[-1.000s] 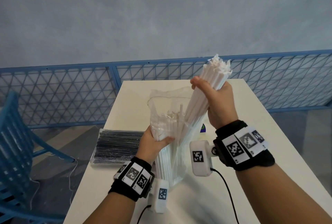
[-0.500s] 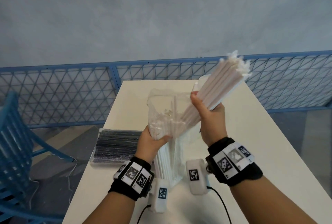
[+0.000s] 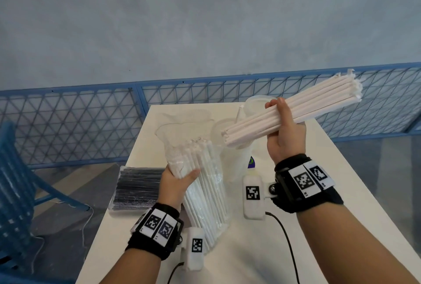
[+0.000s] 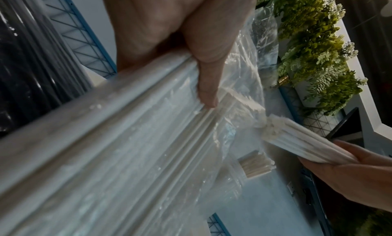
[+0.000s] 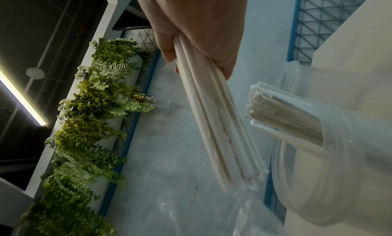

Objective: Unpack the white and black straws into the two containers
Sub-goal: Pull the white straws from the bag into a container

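My left hand grips a clear bag of white straws that stands upright on the white table; the thumb presses the plastic. My right hand grips a bundle of white straws lifted free of the bag and tilted nearly level, above two clear containers. In the right wrist view the bundle hangs beside a container holding several white straws. A sealed pack of black straws lies at the table's left edge.
A blue mesh fence runs behind the table. A blue chair stands at the left. Wrist camera cables trail across the near tabletop. A small green-labelled item sits behind the containers.
My right hand drew the bundle fully out of the bag, swung it right and tipped it from upright to nearly level. The left hand kept hold of the bag.
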Tool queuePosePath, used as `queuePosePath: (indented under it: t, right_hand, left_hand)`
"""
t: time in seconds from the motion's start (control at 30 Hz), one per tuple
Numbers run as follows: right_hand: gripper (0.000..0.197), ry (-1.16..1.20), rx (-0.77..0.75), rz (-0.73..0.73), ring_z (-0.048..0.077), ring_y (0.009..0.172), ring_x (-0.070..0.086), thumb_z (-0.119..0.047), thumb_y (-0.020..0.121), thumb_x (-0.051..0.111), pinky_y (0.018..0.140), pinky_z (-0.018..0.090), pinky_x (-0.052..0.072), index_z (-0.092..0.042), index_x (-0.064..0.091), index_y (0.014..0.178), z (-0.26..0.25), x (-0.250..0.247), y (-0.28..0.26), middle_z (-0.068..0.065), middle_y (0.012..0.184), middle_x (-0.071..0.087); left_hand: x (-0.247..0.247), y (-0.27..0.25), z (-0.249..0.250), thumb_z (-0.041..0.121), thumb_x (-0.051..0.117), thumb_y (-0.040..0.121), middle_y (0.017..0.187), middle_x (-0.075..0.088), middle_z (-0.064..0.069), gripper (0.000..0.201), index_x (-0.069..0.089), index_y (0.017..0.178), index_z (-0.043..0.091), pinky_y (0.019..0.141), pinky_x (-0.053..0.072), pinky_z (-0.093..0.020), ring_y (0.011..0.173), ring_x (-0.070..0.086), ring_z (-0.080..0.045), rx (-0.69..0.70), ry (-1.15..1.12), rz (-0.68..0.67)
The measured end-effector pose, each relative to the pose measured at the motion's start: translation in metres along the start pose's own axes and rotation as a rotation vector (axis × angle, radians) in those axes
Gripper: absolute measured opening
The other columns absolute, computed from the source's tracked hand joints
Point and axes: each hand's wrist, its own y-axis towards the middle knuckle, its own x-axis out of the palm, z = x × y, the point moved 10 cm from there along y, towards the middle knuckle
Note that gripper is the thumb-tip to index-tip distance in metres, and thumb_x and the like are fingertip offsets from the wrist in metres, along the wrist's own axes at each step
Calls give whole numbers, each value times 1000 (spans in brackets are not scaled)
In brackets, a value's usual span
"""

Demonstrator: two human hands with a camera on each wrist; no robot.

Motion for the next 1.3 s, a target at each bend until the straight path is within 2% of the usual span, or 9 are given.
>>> queuePosePath:
  t: [0.13, 0.3, 0.43, 0.67, 0.83, 0.97, 1.03, 1.1, 1.3]
  right_hand:
    - [18, -35, -105, 66, 7, 66, 60, -10, 85, 64, 64, 23, 49, -3, 53, 98, -12, -6, 14, -3, 68, 63]
    - [28, -279, -138, -15, 1, 67, 60, -14, 81, 69, 61, 14, 49, 1, 58, 103, 4, 13, 22, -3, 79, 60]
    - [28, -453, -122, -79, 9, 81, 61, -15, 79, 72, 61, 10, 50, -12, 58, 103, 29, 19, 26, -2, 88, 62]
    - [24, -710, -270, -166, 2, 78, 60, 1, 77, 68, 78, 20, 48, -16, 56, 89, 32, 28, 32, -8, 82, 62]
    - [43, -1026, -361, -107, 12, 112, 47, -32, 72, 77, 101, 29, 37, -20, 57, 108, 34, 14, 29, -1, 119, 50]
    - [57, -1101, -139, -258, 18, 110, 46, -22, 71, 78, 87, 9, 29, -14, 51, 121, 74, 9, 32, 8, 128, 37]
    - [47, -1205, -154, -267, 28, 101, 52, -10, 76, 72, 76, 9, 29, -6, 53, 119, 79, 9, 36, 17, 120, 44]
    - [40, -1230, -174, -276, 24, 92, 50, -6, 80, 65, 71, 11, 29, -3, 53, 118, 76, 12, 39, 20, 117, 46]
    - [29, -1178, -358, -333, 18, 104, 49, -14, 88, 59, 87, 12, 31, -9, 57, 116, 51, 36, 25, 10, 120, 48]
  left_hand:
    - [-12, 5, -6, 9, 80, 68, 104, 67, -9, 41, 60, 103, 12, 92, 50, -48, 100, 63, -29, -28, 10, 69]
    - [1, 2, 2, 5, 76, 71, 101, 66, -7, 40, 58, 106, 11, 88, 50, -40, 100, 62, -27, -6, 26, 26]
    - [8, 0, 5, 9, 78, 69, 102, 67, -7, 42, 59, 106, 12, 91, 51, -45, 99, 64, -26, 13, 94, 8]
    - [13, -1, 6, 8, 79, 69, 102, 68, -8, 41, 59, 105, 13, 91, 51, -45, 98, 64, -26, 43, 144, -7]
    - [15, -1, 7, 5, 77, 70, 97, 67, -5, 38, 59, 102, 13, 90, 51, -42, 98, 63, -26, 51, 137, -15]
    - [15, -1, 5, 5, 78, 69, 104, 67, -9, 42, 59, 106, 11, 90, 51, -42, 100, 63, -25, 41, 119, -17]
    - [16, -2, 5, 6, 78, 69, 105, 67, -9, 42, 59, 106, 14, 89, 51, -41, 100, 63, -24, 39, 119, -26]
    - [18, -3, 6, 6, 78, 69, 104, 67, -8, 40, 59, 104, 16, 87, 51, -38, 100, 63, -24, 44, 113, -39]
    - [20, -8, 11, 3, 76, 71, 96, 67, 0, 35, 58, 92, 25, 73, 49, -24, 94, 63, -17, 65, 93, -56]
